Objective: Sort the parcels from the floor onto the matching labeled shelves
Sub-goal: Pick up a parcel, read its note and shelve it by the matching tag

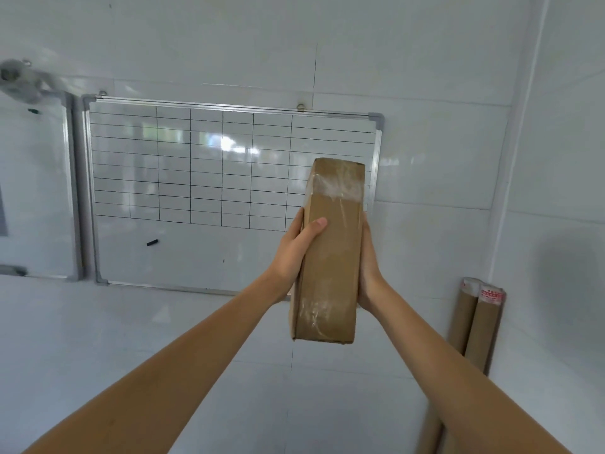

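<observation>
Parcel: a long brown cardboard box [329, 257] stands on end in the air, right of centre, leaning slightly so its top tips to the right. Clear tape wraps a band near its top and another patch near its bottom.
Left hand: the left hand [294, 253] presses against the box's left side about halfway up. Its thumb [311, 229] lies across the front face; the other fingers go behind the box and cannot be seen.
Right hand: the right hand [368, 270] presses flat against the box's right side, opposite the left. Only the edge of the palm and wrist shows, so whether its fingers are spread or together cannot be told.
Arms: both forearms are bare and stretch up from the bottom corners toward the box.
Whiteboard: a metal-framed whiteboard [209, 178] hangs on the white tiled wall behind the box, ruled with a black grid; a small dark marker [152, 242] sticks to its lower blank part.
Second board: part of another framed board [36, 191] sits at the left edge.
Cardboard tubes: two brown tubes [476, 322] lean in the right corner, well apart from the box.
</observation>
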`<state>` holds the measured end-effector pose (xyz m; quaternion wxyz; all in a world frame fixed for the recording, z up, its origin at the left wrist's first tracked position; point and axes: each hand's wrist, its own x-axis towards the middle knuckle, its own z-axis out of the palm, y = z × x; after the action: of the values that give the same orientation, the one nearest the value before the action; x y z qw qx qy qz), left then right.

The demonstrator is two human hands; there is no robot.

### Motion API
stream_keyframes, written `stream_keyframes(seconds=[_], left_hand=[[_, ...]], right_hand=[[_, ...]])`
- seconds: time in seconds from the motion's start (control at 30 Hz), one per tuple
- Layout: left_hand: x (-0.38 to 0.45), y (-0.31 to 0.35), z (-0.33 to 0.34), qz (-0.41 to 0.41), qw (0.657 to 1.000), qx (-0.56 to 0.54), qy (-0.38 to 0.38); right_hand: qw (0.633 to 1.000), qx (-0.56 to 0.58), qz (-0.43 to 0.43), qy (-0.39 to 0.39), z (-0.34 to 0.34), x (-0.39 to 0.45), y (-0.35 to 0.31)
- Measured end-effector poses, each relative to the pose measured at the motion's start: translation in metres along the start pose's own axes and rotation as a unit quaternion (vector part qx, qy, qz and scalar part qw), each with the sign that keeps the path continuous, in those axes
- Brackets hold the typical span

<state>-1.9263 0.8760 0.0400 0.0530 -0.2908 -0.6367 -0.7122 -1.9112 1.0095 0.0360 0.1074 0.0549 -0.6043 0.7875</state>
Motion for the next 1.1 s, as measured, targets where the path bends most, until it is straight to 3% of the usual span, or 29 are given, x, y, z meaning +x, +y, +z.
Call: stream_keyframes(seconds=[0.13,0.23,0.3,0.43,0.57,0.87,0.97,1.1], left_hand=[[-0.002,0.002,-0.006,0.014,0.998,0.050,-0.020],[-0.003,0.001,-0.005,0.032,0.995,0.090,0.024],[-0.001,-0.001,-0.001,0.038,0.993,0.098,0.059],[0.003,-0.001,0.010,0.022,0.992,0.066,0.102],[0.000,0.001,0.023,0.011,0.994,0.008,0.113],[-0.006,-0.005,0.030,0.032,0.994,-0.015,0.106],[-0.002,-0.004,0.018,0.006,0.991,-0.053,0.126],[0.002,-0.004,0.001,-0.009,0.991,-0.090,0.093]], right_hand=[[0.999,-0.024,-0.029,0.012,-0.002,-0.001,-0.003],[0.996,-0.043,-0.067,0.042,0.000,0.001,-0.001],[0.987,-0.059,-0.102,0.108,0.003,0.002,0.001],[0.935,-0.146,-0.177,0.271,0.008,0.000,0.002],[0.917,-0.191,-0.169,0.306,0.012,0.001,-0.004],[0.902,-0.241,-0.203,0.296,0.015,-0.004,0.002],[0.919,-0.221,-0.232,0.231,0.001,-0.004,-0.003],[0.971,-0.169,-0.142,0.087,-0.016,-0.003,-0.021]])
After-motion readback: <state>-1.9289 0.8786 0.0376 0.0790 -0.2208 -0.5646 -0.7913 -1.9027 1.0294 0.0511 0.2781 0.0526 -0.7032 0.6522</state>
